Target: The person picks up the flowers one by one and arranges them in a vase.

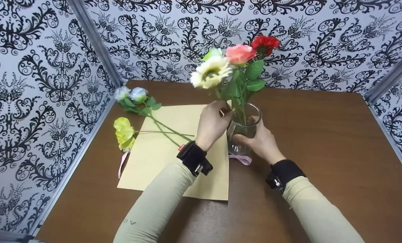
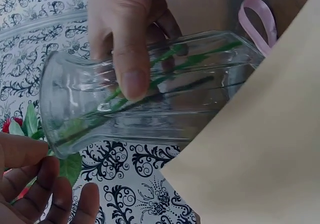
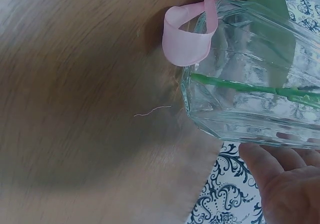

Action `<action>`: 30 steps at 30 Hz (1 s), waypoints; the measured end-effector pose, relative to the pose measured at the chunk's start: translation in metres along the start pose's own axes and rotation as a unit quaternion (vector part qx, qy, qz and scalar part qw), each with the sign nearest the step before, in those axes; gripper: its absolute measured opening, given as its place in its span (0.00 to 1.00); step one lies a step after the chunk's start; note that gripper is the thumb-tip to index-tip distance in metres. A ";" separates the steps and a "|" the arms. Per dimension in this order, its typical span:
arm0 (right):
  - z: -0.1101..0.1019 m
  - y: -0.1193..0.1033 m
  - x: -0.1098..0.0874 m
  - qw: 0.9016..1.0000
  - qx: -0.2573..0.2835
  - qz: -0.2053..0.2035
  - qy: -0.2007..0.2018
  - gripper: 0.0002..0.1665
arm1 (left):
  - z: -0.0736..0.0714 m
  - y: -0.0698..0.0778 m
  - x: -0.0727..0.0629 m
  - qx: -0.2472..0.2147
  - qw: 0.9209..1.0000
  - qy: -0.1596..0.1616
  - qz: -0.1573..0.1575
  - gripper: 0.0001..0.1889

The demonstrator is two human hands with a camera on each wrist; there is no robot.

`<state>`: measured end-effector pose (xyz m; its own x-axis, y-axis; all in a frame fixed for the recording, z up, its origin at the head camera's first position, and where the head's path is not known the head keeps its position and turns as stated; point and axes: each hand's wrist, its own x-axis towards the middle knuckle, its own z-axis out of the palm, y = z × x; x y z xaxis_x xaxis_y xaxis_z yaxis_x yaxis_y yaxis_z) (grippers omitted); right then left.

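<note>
A clear glass vase [image 1: 242, 130] stands upright on the table, and several green stems show through its glass in the left wrist view. My right hand [image 1: 263, 141] grips it round the body, thumb across the near side. At the rim, my left hand [image 1: 214, 121] pinches a flower stem between thumb and forefinger. Above the vase are a cream-white flower [image 1: 211, 72], a pink rose [image 1: 240, 54], a red carnation [image 1: 266, 44] and green leaves [image 1: 255, 76]. The cream-white flower leans left, over my left hand.
Left of the vase lies a beige paper sheet [image 1: 153, 168]. Two pale blue flowers [image 1: 138, 94] and a yellow flower [image 1: 124, 133] lie with their stems across it. A pink ribbon [image 1: 243, 159] lies at the vase's foot. Patterned walls [image 1: 147, 40] enclose the brown table [image 1: 322, 145].
</note>
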<state>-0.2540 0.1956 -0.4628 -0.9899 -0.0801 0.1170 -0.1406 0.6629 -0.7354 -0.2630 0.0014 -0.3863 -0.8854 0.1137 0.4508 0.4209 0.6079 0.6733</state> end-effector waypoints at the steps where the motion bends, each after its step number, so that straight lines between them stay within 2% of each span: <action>1: 0.000 0.000 0.000 1.000 0.000 -0.001 -0.001 0.57 | 0.000 -0.001 -0.001 0.004 1.000 -0.004 -0.004 0.03; 8: 0.000 0.000 0.000 1.000 0.001 -0.004 0.001 0.56 | 0.000 -0.002 -0.003 0.010 1.000 -0.008 -0.009 0.06; 11: 0.000 0.001 0.000 1.000 0.002 -0.004 0.000 0.56 | 0.000 -0.001 -0.003 0.019 1.000 -0.004 -0.007 0.11; 15: 0.000 0.001 0.000 1.000 0.004 0.000 -0.002 0.57 | 0.001 0.000 -0.004 0.051 0.999 0.006 0.007 0.16; 18: -0.001 0.000 -0.001 1.000 0.003 0.004 -0.002 0.57 | 0.002 0.000 -0.004 0.073 0.997 0.011 0.013 0.14; 25: 0.000 0.000 -0.001 1.000 -0.001 0.013 -0.001 0.58 | 0.006 -0.007 0.000 0.055 0.998 0.007 -0.015 0.10; 30: -0.001 -0.001 -0.001 1.000 -0.004 0.010 -0.001 0.58 | 0.007 -0.012 0.004 0.041 0.998 0.003 -0.041 0.11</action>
<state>-0.2525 0.1958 -0.4609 -0.9925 -0.0678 0.1014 -0.1206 0.6701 -0.7325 -0.2730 0.0000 -0.3971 -0.9146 0.0559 0.4005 0.3296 0.6770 0.6581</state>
